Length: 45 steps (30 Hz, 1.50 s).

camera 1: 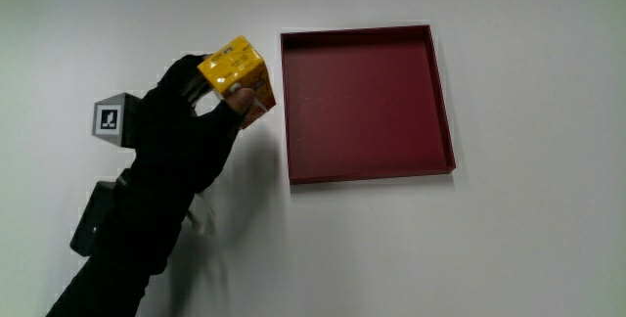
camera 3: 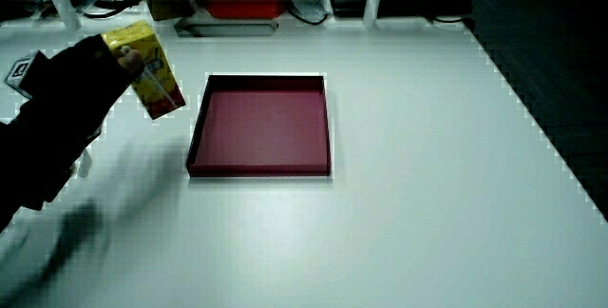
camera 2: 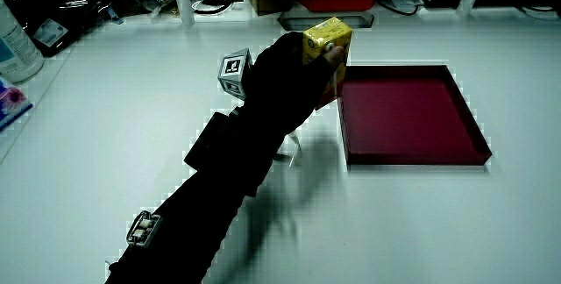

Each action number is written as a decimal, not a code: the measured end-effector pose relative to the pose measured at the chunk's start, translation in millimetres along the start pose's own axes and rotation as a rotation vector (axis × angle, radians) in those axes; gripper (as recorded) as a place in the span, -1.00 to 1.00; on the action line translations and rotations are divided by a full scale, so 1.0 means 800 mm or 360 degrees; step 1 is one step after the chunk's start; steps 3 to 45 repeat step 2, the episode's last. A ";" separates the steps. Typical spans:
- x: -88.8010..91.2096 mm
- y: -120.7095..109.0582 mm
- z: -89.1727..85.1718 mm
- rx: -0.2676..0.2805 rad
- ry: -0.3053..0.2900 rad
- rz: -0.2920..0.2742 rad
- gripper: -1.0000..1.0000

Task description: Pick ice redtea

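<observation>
Yellow ice redtea carton (camera 1: 236,75) sat gripped in the fingers (camera 1: 242,97) of the hand (camera 1: 186,126), raised above the tabletop (camera 1: 509,239) beside a red tray (camera 1: 445,112).

One yellow carton (camera 1: 235,70), one red tray (camera 1: 442,112), one gloved hand (camera 1: 186,126).

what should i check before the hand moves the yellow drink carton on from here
1. Grip: the black-gloved hand is closed around the yellow ice red tea carton: ok.
2. Carton off the table: it looks lifted in a side view: ok.
3. Carton upright: tilted: not ok.
4. Shallow dark red square tray beside the carton holds nothing: ok.
5. Carton apart from the tray's rim: ok.
6. Grip firmness: cannot tell.
</observation>
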 end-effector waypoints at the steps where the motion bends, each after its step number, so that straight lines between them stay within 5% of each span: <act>1: 0.003 0.002 -0.006 -0.0019 -0.0019 -0.0003 1.00; 45: 0.004 0.004 -0.012 -0.0038 -0.0015 -0.0012 1.00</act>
